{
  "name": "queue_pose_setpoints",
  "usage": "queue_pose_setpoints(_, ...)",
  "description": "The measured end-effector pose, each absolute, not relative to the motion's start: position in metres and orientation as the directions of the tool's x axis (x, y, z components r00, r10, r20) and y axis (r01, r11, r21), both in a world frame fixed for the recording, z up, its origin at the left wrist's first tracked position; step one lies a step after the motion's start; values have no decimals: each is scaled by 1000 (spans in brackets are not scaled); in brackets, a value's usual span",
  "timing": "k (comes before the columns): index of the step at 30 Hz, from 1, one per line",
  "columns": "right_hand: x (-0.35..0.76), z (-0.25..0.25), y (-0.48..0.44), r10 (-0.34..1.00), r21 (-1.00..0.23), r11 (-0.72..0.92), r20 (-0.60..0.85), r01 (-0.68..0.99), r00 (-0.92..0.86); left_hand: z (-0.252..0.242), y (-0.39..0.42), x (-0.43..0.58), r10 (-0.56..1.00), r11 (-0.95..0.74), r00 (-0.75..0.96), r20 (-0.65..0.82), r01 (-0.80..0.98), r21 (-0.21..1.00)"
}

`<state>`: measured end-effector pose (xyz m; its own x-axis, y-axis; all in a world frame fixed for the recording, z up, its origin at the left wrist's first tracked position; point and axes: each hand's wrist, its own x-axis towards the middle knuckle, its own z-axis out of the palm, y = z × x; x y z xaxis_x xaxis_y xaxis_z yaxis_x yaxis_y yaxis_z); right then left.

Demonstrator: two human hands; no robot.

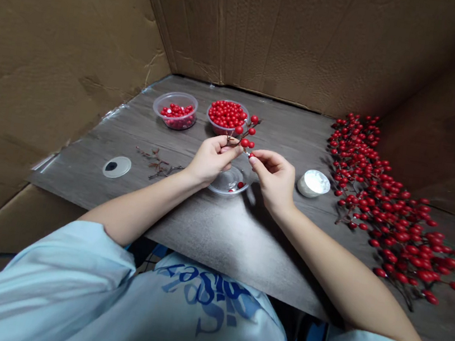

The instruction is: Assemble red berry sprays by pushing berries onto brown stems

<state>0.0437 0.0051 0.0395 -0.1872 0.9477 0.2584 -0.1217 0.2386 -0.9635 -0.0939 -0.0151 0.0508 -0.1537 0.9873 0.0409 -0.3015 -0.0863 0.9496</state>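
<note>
My left hand [212, 160] is closed around a brown artificial berry branch [246, 133] that carries several red berries. Pinched between thumb and forefinger of my right hand [274, 178] is a red berry [251, 155], held at a twig of that branch. Beneath both hands stands a clear shallow bowl [225, 190] with a few red berries in it. Behind them are two clear tubs of red berries, a full one [227, 115] and a less full one [175, 111]. Bare brown branches [160, 165] lie to the left of my left hand.
A small tub of white stuff [314, 183] stands right of my right hand. Finished-looking red berry branches [391, 210] are heaped along the table's right side. A round lid with a black spot [116, 167] lies at left. Cardboard walls [272, 35] enclose the grey table [203, 223].
</note>
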Motion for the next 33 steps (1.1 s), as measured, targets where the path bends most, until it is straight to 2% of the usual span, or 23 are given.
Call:
queue_pose_setpoints(15,37,31,2,947,-956,230,263,-182,-184,53,-17,-92,987,-86,-152,45,-279,956)
queue_pose_setpoints(21,38,33,3,949,-963,226,252,-149,-188,55,-17,-93,990,-50,-140,13,-266,963)
queue_pose_setpoints(33,37,34,2,946,-960,237,263,-151,-189,50,-15,-93,988,-88,-144,52,-255,963)
